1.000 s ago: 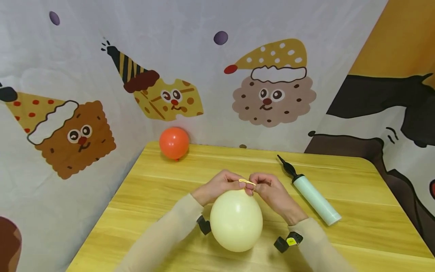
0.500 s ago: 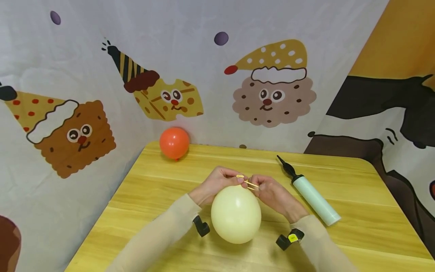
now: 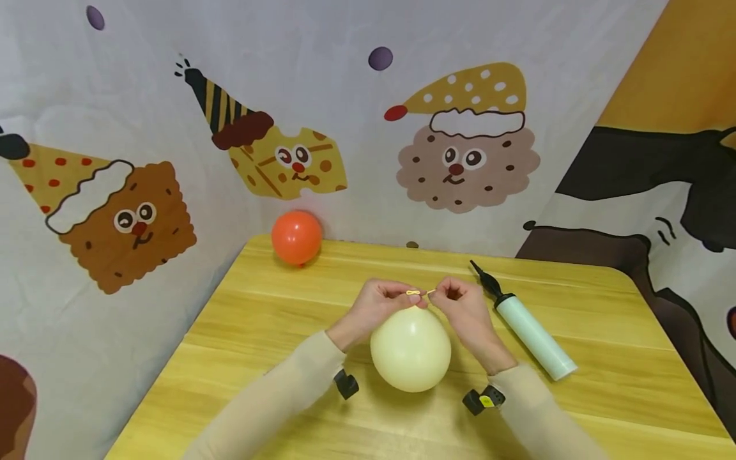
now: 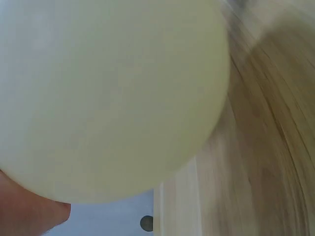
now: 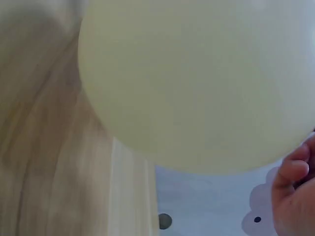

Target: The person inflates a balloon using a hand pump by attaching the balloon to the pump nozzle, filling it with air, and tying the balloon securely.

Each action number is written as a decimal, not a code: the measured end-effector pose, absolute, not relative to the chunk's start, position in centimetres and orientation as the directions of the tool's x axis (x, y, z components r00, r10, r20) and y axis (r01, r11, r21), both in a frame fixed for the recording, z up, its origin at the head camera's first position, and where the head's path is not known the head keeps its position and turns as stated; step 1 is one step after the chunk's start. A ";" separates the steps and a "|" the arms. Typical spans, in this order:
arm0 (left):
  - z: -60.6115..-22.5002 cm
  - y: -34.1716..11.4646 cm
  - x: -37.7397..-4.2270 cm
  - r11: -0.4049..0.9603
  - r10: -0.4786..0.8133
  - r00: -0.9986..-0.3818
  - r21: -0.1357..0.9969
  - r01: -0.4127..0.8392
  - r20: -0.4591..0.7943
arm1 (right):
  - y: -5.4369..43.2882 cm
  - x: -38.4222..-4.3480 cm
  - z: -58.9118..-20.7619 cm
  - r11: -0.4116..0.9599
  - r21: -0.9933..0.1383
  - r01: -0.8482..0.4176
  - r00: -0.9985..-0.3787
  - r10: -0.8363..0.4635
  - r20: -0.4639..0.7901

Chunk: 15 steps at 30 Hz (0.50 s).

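An inflated pale yellow balloon [image 3: 411, 350] hangs neck up between both hands in the head view. My left hand [image 3: 376, 308] pinches the balloon at its neck, where a small loop of a thin yellow rubber band [image 3: 413, 292] shows at the fingertips. On the other side, my right hand [image 3: 464, 311] pinches the band's other end and draws it out to the right. The balloon [image 4: 108, 98] fills most of the left wrist view, and the balloon [image 5: 197, 83] covers much of the right wrist view too. The neck itself is hidden by the fingers.
A smaller orange-red balloon [image 3: 296, 237] sits at the table's back left corner. To the right of my right hand lies a hand pump [image 3: 535, 335] with a mint green barrel and black nozzle. A cartoon-printed cloth [image 3: 322, 51] hangs behind the wooden table [image 3: 230, 345].
The hands and balloon have risen away from me. The right hand first pulled the rubber band into two long strands, then lifted; now less of the band shows between the hands.
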State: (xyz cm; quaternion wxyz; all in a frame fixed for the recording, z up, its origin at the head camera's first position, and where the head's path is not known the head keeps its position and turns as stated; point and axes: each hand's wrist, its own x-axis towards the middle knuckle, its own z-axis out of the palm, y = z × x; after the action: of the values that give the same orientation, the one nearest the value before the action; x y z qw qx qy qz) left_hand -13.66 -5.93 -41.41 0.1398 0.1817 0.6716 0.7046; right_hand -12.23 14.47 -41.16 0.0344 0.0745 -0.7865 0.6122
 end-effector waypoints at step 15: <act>-42.7 -7.1 -13.9 -0.124 0.394 -0.894 0.951 -0.282 -0.214 | 13.6 -13.1 -42.4 0.506 -0.343 -0.791 -0.512 -0.242 0.824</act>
State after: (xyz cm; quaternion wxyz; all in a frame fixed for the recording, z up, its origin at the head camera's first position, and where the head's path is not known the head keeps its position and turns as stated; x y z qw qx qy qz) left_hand -13.92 -7.12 -42.73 0.2259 0.0449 0.6222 0.7482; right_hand -13.12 13.59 -42.44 0.3683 0.3289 -0.7857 0.3725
